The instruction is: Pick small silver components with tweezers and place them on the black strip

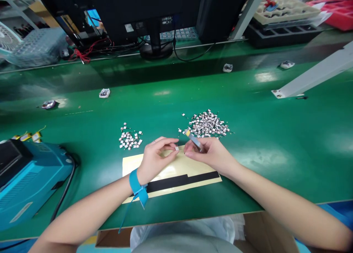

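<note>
My left hand [157, 155], with a blue strap [138, 188] around its wrist, pinches a small white square piece [177, 148] between thumb and fingers. My right hand [209, 152] is closed around a slim grey tool with a yellow end [195, 141]; its working tip is hidden by the fingers. Both hands are close together over a pale yellow backing sheet [171, 168] that carries a black strip [167, 183]. Beyond the right hand lies a large pile of small white pieces with dark leads [208, 123]. A smaller pile of similar pieces [130, 139] sits beyond the left hand.
A blue machine [35, 183] with a black cable stands on the left of the green bench [275, 135]. A monitor [143, 10] stands at the back. A white metal post [317, 72] slants on the right. Several small white housings lie farther back, including one [104, 93].
</note>
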Demonstrator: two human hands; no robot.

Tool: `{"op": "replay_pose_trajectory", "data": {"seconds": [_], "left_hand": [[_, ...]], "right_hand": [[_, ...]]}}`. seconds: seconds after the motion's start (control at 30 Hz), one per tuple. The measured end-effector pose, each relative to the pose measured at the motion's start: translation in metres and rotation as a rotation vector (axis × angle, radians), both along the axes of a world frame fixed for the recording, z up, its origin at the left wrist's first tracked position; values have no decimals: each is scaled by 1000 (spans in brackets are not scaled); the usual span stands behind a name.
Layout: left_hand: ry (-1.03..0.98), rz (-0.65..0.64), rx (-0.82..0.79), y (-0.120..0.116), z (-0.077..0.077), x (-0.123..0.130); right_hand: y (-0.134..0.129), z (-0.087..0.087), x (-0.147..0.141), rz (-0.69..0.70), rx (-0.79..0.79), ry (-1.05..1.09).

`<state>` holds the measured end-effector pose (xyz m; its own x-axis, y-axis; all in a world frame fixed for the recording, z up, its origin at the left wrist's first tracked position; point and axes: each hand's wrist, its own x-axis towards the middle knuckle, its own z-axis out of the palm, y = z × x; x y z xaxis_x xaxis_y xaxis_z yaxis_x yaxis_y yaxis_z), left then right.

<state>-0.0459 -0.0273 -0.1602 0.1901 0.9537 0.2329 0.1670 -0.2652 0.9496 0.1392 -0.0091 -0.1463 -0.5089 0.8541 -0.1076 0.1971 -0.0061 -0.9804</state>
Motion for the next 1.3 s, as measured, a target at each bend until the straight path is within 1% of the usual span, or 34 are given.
{"op": "replay_pose_trajectory", "data": {"seconds": [0.07, 0.17, 0.27, 0.33, 0.47, 0.57, 0.63, 0.73, 0.8, 0.87, 0.97, 1.0, 1.03, 1.07, 1.13, 1.2, 1.3], "left_hand": [[64, 14, 99, -4, 0, 1], [136, 23, 243, -9, 1, 1], [194, 36, 351, -10, 2, 1], [219, 45, 379, -10, 3, 1], [244, 62, 381, -10, 5, 1], [288, 60, 439, -11, 7, 1], [301, 50, 469, -12, 7, 3], [317, 7, 447, -11, 7, 3], [357, -36, 424, -5, 8, -1], [478, -58, 423, 7, 14, -12], [832, -24, 394, 29, 29, -39], [958, 6, 369, 36, 35, -49], [1071, 41, 332, 42, 40, -58], [1169, 76, 292, 46, 44, -64], [1337, 136, 186, 50, 49, -72], [1462, 149, 61, 49, 48, -73], [1529, 124, -44, 47, 41, -66]], "right_hand": [[-2, 0, -6, -64, -53, 146], [-8, -1, -14, -68, -117, 286], [-12, -2, -17, -72, -146, 362], [-13, -3, -18, -81, -154, 394], [-12, -5, -19, -122, -164, 422], [-13, -6, -21, -148, -185, 425], [-13, -5, -22, -138, -210, 423], [-12, -3, -22, -114, -227, 391], [-7, -3, -17, -124, -185, 338], [1, -2, -8, -188, -72, 251], [15, 2, 11, -336, 164, 56], [17, 5, 16, -342, 226, -19], [18, 7, 20, -306, 273, -95], [16, 9, 22, -229, 307, -170], [5, 12, 20, -13, 360, -321], [-11, 14, 13, 182, 413, -473], [-34, 13, 3, 354, 486, -688]]}}
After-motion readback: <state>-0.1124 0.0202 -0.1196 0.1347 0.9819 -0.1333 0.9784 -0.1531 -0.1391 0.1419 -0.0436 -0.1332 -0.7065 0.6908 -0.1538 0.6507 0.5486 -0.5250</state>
